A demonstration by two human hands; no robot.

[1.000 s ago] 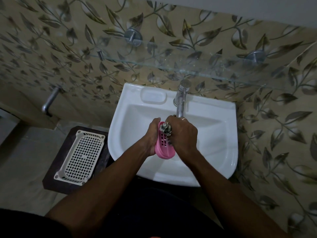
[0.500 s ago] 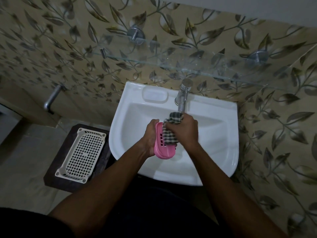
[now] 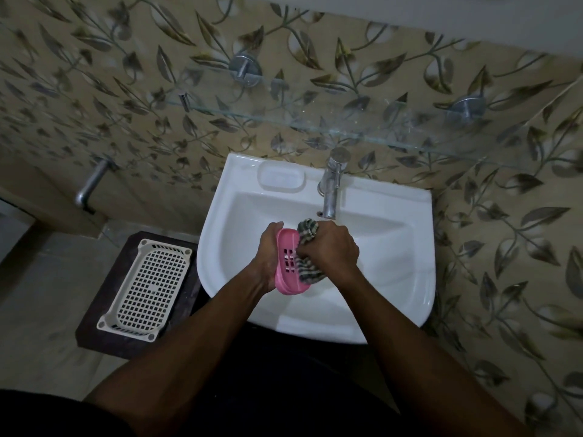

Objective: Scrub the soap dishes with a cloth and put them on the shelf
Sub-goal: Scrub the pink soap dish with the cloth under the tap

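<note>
Leaf-patterned wall tiles (image 3: pixel 520 216) back a white sink (image 3: pixel 394 263) beneath a glass shelf (image 3: pixel 315 124). Over the basin, the left hand (image 3: pixel 268 260) grips a pink soap dish (image 3: pixel 288 263) — the right hand (image 3: pixel 331 250) presses a checked cloth (image 3: pixel 307 269) against it. No legible writing.

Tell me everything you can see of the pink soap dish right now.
The pink soap dish is an oblong tray with rounded corners, plastic by its look, and small drain slots in its floor. It is held on edge over the white sink, below the tap, inner face turned right. The left hand grips its back and long edge; the right hand presses a checked cloth against its inside, covering part of it. No damage shows.
</note>
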